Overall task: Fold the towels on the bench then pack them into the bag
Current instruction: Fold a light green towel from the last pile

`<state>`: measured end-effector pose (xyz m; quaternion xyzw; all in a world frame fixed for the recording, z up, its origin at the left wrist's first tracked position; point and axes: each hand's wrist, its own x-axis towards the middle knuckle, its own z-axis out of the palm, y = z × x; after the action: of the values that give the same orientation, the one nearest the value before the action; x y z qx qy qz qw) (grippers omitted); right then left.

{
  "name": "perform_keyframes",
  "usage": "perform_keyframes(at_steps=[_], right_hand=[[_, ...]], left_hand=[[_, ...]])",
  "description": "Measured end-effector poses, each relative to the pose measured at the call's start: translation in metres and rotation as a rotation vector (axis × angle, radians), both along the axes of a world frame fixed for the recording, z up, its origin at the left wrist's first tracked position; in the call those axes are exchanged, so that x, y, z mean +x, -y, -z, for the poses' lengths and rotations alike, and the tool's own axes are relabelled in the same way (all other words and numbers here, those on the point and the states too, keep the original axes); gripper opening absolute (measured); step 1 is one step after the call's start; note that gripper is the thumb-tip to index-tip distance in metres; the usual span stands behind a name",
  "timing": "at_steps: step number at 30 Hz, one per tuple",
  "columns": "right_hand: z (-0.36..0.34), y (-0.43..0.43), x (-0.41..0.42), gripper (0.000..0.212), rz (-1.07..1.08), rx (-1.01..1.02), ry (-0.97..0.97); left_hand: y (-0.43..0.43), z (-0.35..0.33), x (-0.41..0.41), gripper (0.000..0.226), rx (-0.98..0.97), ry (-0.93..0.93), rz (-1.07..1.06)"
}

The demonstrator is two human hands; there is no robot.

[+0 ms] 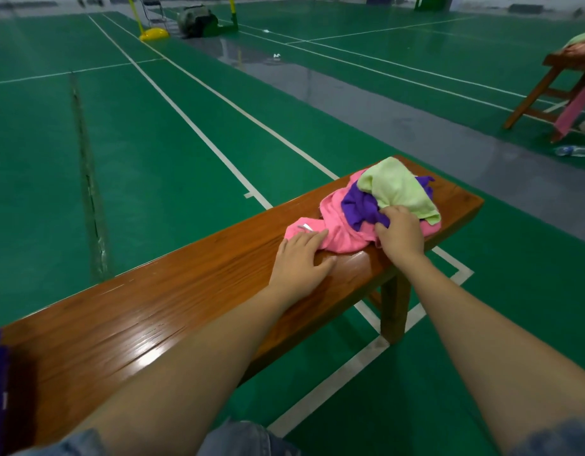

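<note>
Right of centre in the head view, a crumpled pink towel (337, 233), purple towel (358, 205) and pale green towel (396, 189) lie heaped on the glossy brown wooden bench (185, 291). My left hand (301, 261) presses flat on pink; my right hand (401, 235) grips purple. I'd peel purple free slowly.

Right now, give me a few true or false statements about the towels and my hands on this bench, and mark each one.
1. The green towel lies on top of the other towels. True.
2. The towels are neatly folded. False: they lie crumpled in a heap.
3. The right hand curls its fingers into the purple towel. True.
4. The left hand lifts the pink towel off the bench. False: it rests flat on the bench, fingertips touching the pink towel.
</note>
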<state>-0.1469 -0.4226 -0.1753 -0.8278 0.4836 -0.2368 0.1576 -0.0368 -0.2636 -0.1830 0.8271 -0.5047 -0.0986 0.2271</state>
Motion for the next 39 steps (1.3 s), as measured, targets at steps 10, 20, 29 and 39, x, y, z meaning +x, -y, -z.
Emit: perform_keyframes(at_steps=[10, 20, 29, 39], right_hand=[[-0.007, -0.089, 0.018, 0.034, -0.162, 0.009, -0.065], [-0.01, -0.199, 0.038, 0.038, -0.346, 0.032, -0.106], [-0.023, -0.236, 0.052, 0.049, -0.459, 0.082, -0.259], [-0.031, -0.193, 0.052, 0.059, -0.343, -0.107, -0.117]], left_hand=[[-0.075, -0.013, 0.016, 0.05, 0.148, 0.014, -0.108], [-0.185, -0.011, 0.02, 0.028, 0.062, -0.058, -0.287], [-0.229, -0.012, 0.018, 0.025, 0.068, -0.034, -0.329], [-0.197, -0.015, 0.01, 0.058, -0.14, -0.218, -0.282]])
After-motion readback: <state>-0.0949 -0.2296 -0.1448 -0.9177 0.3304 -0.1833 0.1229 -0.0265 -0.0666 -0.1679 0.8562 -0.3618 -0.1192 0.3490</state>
